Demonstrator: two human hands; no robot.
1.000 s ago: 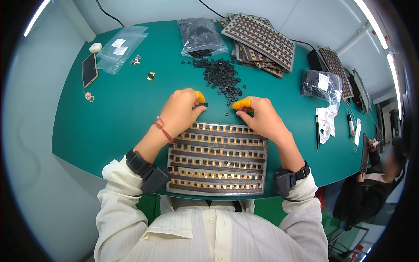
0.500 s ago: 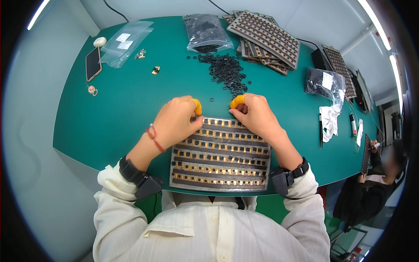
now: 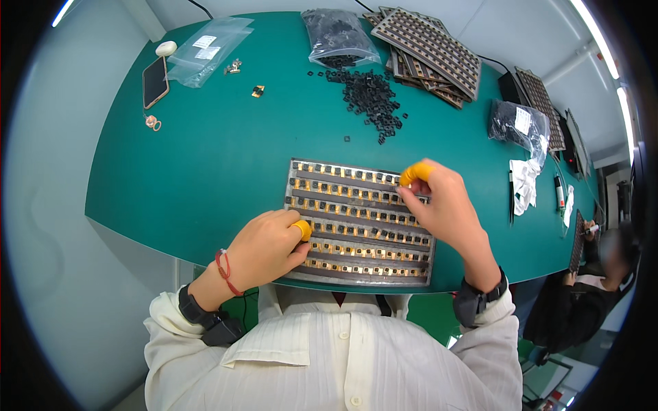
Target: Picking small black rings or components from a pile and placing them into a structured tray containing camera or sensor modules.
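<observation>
A flat tray (image 3: pixel 336 277) lies near the table's front edge, with rows of small gold pieces, many topped by black squares. My left hand (image 3: pixel 269 248) is at its left side by the lower rows, fingers curled into a pinch, a yellow finger cot on one finger. Over the tray's far right corner, my right hand (image 3: pixel 445 200) pinches thumb against a finger in a yellow cot, at the end of the top row. Whatever either pinch holds is hidden or too small to name. Beyond the tray spreads a pile of small black square parts (image 3: pixel 373 101).
A bag of black parts (image 3: pixel 340 38) sits behind the pile, beside stacked trays (image 3: pixel 432 51). Another bag (image 3: pixel 519 127), white cloth (image 3: pixel 524 185) and a marker-like tube (image 3: pixel 558 194) lie right. A phone (image 3: pixel 155 83) and clear bag (image 3: pixel 209 51) lie left. Another person (image 3: pixel 576 301) works at right.
My left hand has come down the tray's left side toward me. My right hand has shifted right, onto the far right corner. The whole view has tilted slightly; the tray stays in place.
</observation>
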